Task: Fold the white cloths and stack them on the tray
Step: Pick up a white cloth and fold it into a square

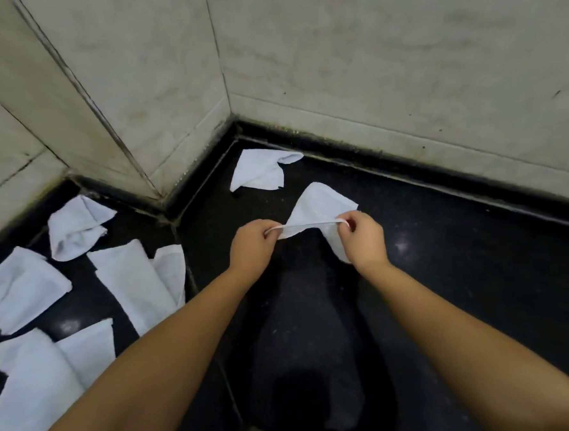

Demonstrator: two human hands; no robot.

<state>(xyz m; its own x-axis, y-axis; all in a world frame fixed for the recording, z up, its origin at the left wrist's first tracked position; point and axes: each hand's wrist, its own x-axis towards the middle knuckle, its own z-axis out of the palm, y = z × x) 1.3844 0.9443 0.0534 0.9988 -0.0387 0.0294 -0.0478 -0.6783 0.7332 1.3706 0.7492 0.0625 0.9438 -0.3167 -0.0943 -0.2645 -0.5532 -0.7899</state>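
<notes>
Dark countertop (479,270): both hands, left hand (251,244) and right hand (364,240), pinch a white cloth (319,206) stretched between them; a slipping corner could skew the fold.

black counter (480,286) — glossy | pale tiled wall (367,60) — stained corner

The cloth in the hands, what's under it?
Under the held cloth is black counter, shiny and bare where it shows. The left hand and right hand pinch its edge. The spot right beneath the cloth is hidden.
</notes>
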